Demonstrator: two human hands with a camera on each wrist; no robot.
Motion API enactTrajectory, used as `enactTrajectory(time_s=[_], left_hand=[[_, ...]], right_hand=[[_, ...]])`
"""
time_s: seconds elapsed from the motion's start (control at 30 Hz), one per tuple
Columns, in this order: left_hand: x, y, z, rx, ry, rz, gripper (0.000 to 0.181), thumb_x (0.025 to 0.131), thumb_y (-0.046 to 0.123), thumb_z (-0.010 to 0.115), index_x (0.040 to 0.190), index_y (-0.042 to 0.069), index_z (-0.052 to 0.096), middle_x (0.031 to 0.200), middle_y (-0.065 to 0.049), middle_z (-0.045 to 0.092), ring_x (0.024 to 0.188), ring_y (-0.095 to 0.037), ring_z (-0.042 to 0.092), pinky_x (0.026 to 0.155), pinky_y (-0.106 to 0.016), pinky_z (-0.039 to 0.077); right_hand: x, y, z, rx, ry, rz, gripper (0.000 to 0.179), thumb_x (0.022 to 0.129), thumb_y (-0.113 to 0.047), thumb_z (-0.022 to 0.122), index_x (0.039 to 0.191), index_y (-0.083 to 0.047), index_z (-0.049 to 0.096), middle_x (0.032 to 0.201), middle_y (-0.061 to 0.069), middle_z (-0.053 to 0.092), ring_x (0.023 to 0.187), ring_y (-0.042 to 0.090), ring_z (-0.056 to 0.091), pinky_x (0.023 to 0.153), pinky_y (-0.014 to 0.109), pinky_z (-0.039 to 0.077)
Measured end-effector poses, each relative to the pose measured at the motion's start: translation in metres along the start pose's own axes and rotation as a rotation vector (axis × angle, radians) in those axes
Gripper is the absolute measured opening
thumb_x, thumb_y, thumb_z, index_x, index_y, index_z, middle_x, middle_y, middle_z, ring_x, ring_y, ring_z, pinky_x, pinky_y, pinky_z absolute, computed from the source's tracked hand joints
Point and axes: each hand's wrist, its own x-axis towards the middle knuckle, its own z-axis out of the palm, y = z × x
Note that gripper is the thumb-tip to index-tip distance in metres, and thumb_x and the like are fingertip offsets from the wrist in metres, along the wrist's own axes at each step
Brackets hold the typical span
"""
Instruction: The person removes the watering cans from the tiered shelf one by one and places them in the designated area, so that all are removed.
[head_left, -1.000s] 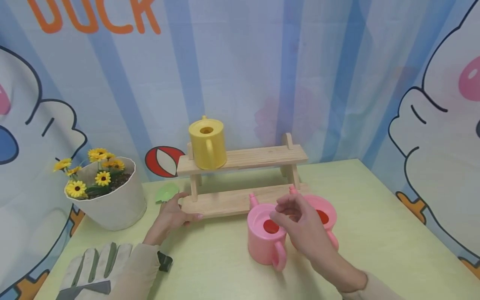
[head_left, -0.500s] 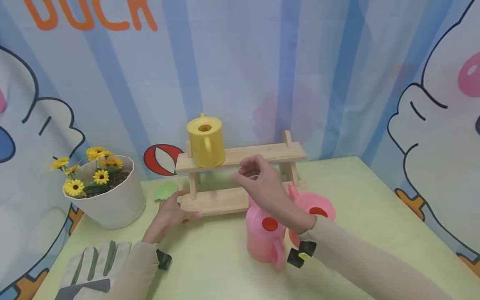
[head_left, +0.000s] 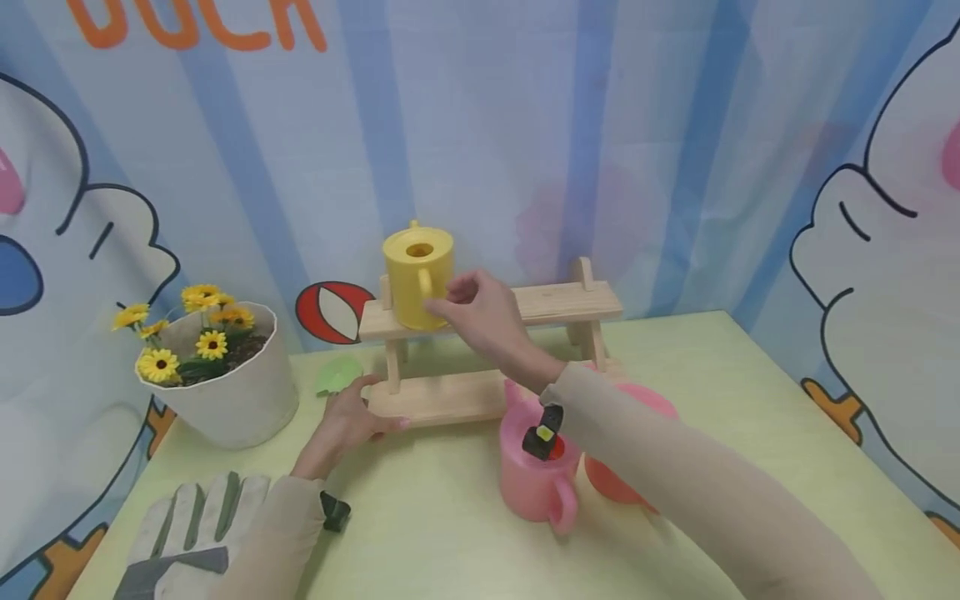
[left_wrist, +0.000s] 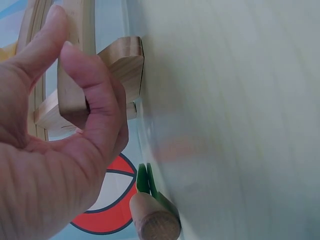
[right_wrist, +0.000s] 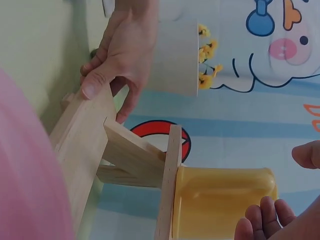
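A wooden two-tier stand [head_left: 555, 302] bears a yellow watering can [head_left: 408, 287] at the left of its upper shelf. My left hand [head_left: 348, 421] grips the left end of the lower shelf; the left wrist view shows thumb and curled fingers around the board [left_wrist: 75, 95]. Beside the yellow can's handle is my right hand [head_left: 491, 321]. In the right wrist view its thumb and fingers are apart, the fingers [right_wrist: 267, 215] overlapping the yellow can [right_wrist: 215, 200]. Under my right forearm stand a pink watering can [head_left: 525, 492] and another pink can [head_left: 652, 400], partly hidden by the sleeve.
A white pot [head_left: 247, 400] of yellow flowers stands at the left. A small green-bladed tool [head_left: 339, 375] with a wooden handle lies beside the stand. A work glove [head_left: 187, 525] lies at front left. A printed curtain [head_left: 495, 125] hangs close behind the stand.
My right hand has moved from over the pink cans, up and left, to the yellow can's handle. My left hand has stayed on the stand.
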Motion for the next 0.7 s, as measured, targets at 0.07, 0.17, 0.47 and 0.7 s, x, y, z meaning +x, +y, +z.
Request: enactTrajectory(time_s=[0.07,0.17,0.47,0.7], left_hand=[[0.001,0.001,0.001,-0.001,-0.002,0.007,0.103,0.084,0.029,0.097,0.165,0.005,0.038,0.089,-0.008,0.069,0.072,-0.017,0.063,0.075,-0.03,0.045],[0.001,0.001,0.001,0.002,0.002,0.007,0.102,0.084,0.029,0.097,0.164,0.006,0.038,0.09,-0.01,0.07,0.072,-0.018,0.064,0.074,-0.03,0.045],[0.002,0.001,0.0,0.02,0.015,-0.005,0.104,0.083,0.032,0.098,0.164,0.007,0.039,0.086,-0.009,0.07,0.078,-0.02,0.064,0.078,-0.032,0.044],[0.0,0.003,-0.001,0.036,0.016,-0.007,0.103,0.083,0.033,0.098,0.164,0.006,0.039,0.085,-0.009,0.07,0.079,-0.021,0.064,0.077,-0.032,0.043]], right_hand=[[0.006,0.0,0.003,-0.015,0.005,0.014,0.044,0.097,-0.032,0.082,0.127,-0.005,0.065,0.127,0.012,0.073,0.119,0.027,0.07,0.1,0.041,0.058],[0.013,0.0,0.008,-0.025,0.006,0.03,0.044,0.097,-0.032,0.083,0.127,-0.005,0.064,0.127,0.012,0.073,0.12,0.028,0.07,0.099,0.04,0.058],[0.025,0.002,0.024,-0.042,0.001,0.03,0.046,0.098,-0.029,0.082,0.132,0.0,0.066,0.13,0.016,0.075,0.121,0.031,0.072,0.099,0.042,0.06],[0.028,0.002,0.034,-0.053,0.005,0.05,0.043,0.1,-0.03,0.08,0.13,-0.001,0.071,0.126,0.013,0.078,0.111,0.025,0.074,0.087,0.034,0.058]])
